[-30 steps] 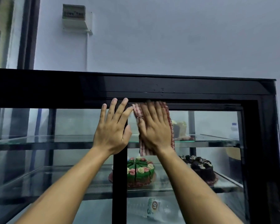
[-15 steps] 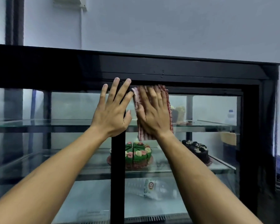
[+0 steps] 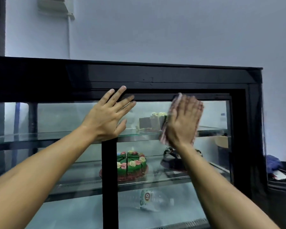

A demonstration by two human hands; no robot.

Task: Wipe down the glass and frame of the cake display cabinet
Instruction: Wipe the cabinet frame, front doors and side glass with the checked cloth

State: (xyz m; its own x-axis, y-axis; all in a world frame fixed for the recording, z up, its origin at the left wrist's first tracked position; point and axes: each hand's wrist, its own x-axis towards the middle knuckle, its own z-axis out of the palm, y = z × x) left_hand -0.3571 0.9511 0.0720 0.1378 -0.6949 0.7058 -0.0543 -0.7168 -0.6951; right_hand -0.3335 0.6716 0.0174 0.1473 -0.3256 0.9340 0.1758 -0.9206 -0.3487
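The cake display cabinet has a black frame and glass panes in front of me. My left hand lies flat with spread fingers on the black middle post and the top rail. My right hand, blurred by motion, presses a red-and-white checked cloth flat against the right pane near its top edge. Most of the cloth is hidden under the palm.
Inside on glass shelves sit a green cake with rosettes, a dark chocolate cake and a cut cake slice. A plastic bottle lies on the bottom. A dark counter with blue cloth stands at the right.
My right hand has slid the cloth rightward along the top of the glass, away from the middle post. My left hand stays on the post. The camera view has shifted.
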